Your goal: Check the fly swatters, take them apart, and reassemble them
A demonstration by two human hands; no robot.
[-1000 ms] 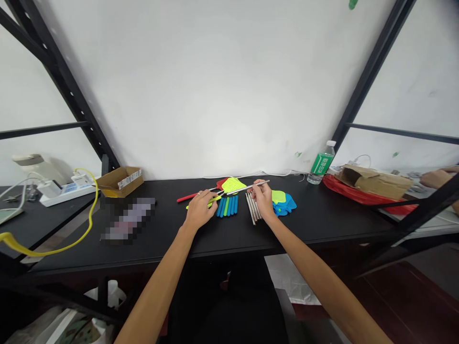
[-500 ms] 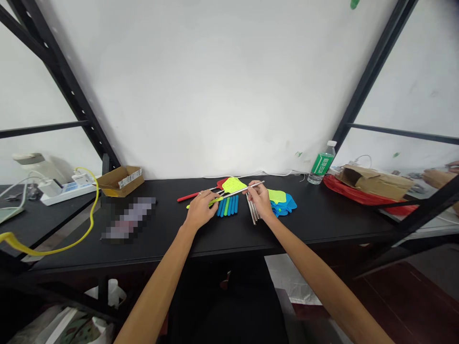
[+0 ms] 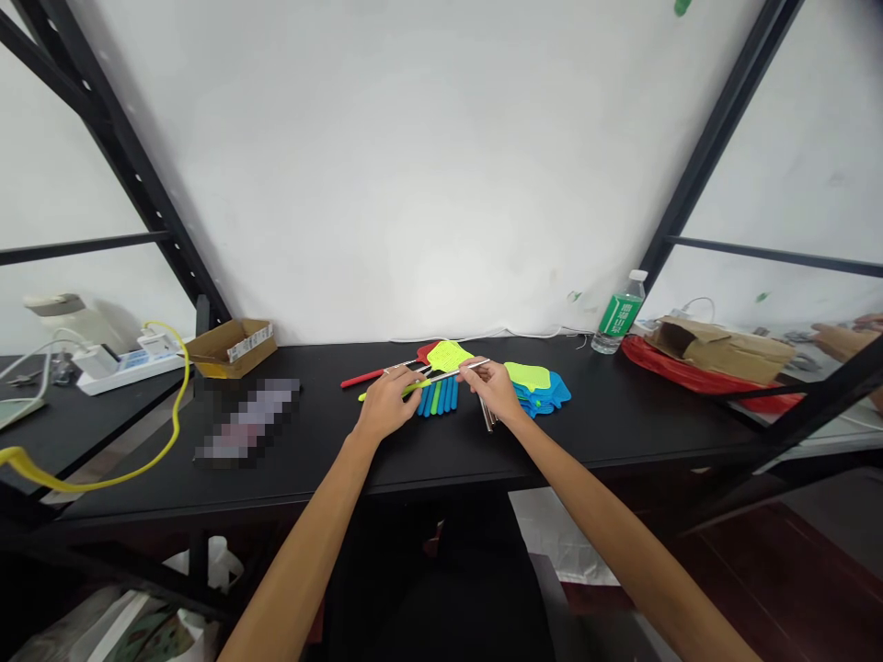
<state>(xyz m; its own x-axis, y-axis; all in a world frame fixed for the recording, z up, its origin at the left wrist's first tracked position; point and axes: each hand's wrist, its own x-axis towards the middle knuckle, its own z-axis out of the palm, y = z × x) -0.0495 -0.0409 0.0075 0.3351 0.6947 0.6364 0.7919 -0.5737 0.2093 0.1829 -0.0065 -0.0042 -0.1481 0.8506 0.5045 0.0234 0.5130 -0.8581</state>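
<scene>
My left hand (image 3: 384,405) is closed around a yellow-green fly swatter handle (image 3: 416,387). A thin metal rod (image 3: 450,374) extends from the handle's right end, and my right hand (image 3: 494,390) pinches it near its far end. Below the rod lies a row of several loose blue handles (image 3: 447,395) with a green one among them. More metal rods (image 3: 487,419) lie partly hidden under my right hand. To its right, a yellow mesh swatter head (image 3: 528,375) rests on a pile of blue heads (image 3: 548,399). Behind my hands are a yellow swatter head (image 3: 448,355) and a red-handled fly swatter (image 3: 361,378).
An open cardboard box (image 3: 235,349) and a blurred-out object (image 3: 249,421) are on the left of the black table (image 3: 621,432). A water bottle (image 3: 619,314) stands at the back right, beside a red bag (image 3: 680,375) and brown paper packaging (image 3: 731,349). A yellow cable (image 3: 176,423) loops at left.
My right hand has moved left along with the rod, and its free end now reaches less far right. My left hand and the handle stay nearly still.
</scene>
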